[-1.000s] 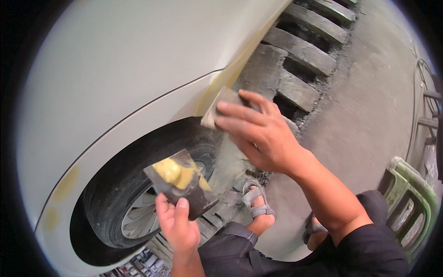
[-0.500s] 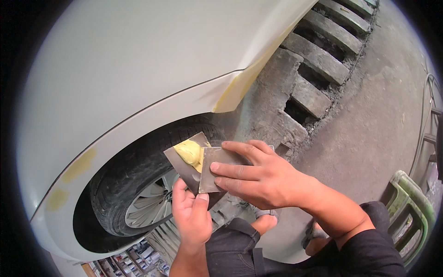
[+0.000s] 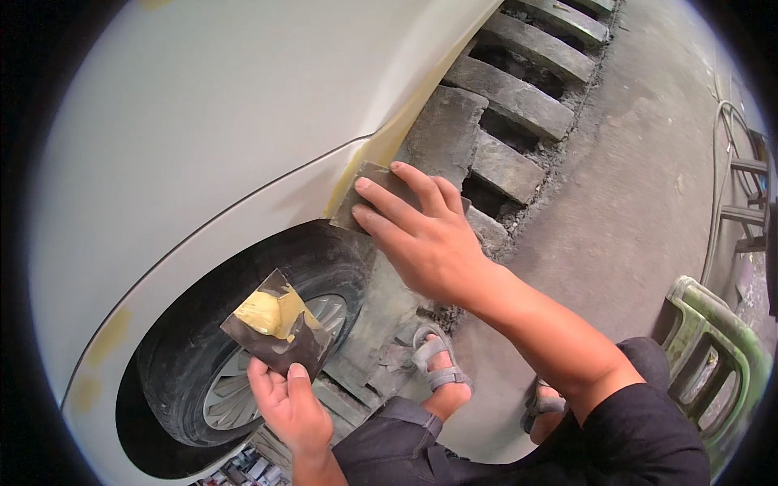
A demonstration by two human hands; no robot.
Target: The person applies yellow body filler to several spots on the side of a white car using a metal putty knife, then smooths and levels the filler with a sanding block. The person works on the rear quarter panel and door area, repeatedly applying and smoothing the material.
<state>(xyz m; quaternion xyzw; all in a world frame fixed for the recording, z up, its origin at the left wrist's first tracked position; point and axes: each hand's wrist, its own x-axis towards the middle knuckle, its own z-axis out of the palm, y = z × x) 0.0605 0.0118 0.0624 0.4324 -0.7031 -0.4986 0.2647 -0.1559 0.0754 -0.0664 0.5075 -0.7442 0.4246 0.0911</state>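
My left hand (image 3: 293, 409) pinches the lower edge of a dark, flat square plate (image 3: 275, 352) between thumb and fingers. A lump of yellow body filler (image 3: 261, 312) sits on that plate, with a thinner smear beside it. My right hand (image 3: 433, 243) grips a thin grey spreader (image 3: 346, 213), its fingers spread across the sheet. The spreader's left edge is at the yellow-coated corner (image 3: 344, 180) of the white car body (image 3: 219, 121), beside the wheel arch; whether it touches, I cannot tell. Its underside is hidden.
The car's tyre (image 3: 324, 259) and silver-spoked wheel lie behind the plate. Yellow patches (image 3: 108, 336) mark the arch's left side. Concrete slats with dark gaps (image 3: 515, 97) cross the floor. A green plastic stool (image 3: 713, 356) stands at right, near a hose (image 3: 717, 178).
My right hand has moved the spreader up and left, off the plate to the car's corner. My left hand has lowered the plate leftward. The view has shifted a little.
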